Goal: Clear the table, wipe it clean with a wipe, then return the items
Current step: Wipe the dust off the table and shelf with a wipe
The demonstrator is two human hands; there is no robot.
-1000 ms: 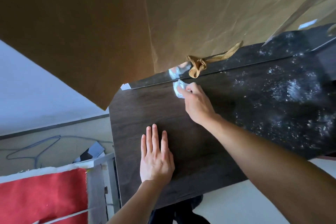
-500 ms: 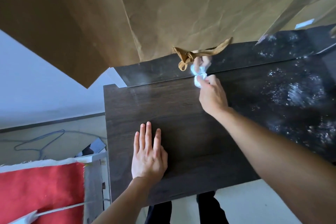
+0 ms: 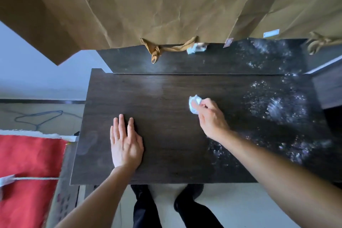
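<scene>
A dark wood table (image 3: 166, 89) fills the middle of the view, with nothing standing on it. My right hand (image 3: 211, 118) pinches a crumpled white wipe (image 3: 194, 103) against the tabletop near its centre. My left hand (image 3: 125, 142) lies flat on the table's left part, fingers straight and pointing away from me. White specks and smears (image 3: 277, 107) cover the table's right part. The glossy back panel (image 3: 185, 61) mirrors the wipe.
Brown paper (image 3: 166, 5) hangs behind the table, with a knotted tan ribbon (image 3: 157, 52) at its lower edge. A red cloth (image 3: 27, 163) lies at the left beside the table. A cable (image 3: 37, 118) lies on the floor. My feet (image 3: 166, 205) stand under the near edge.
My right hand has drawn the wipe from the table's back edge toward the centre and a little right. My left hand stays flat. The camera has shifted, so the table appears level.
</scene>
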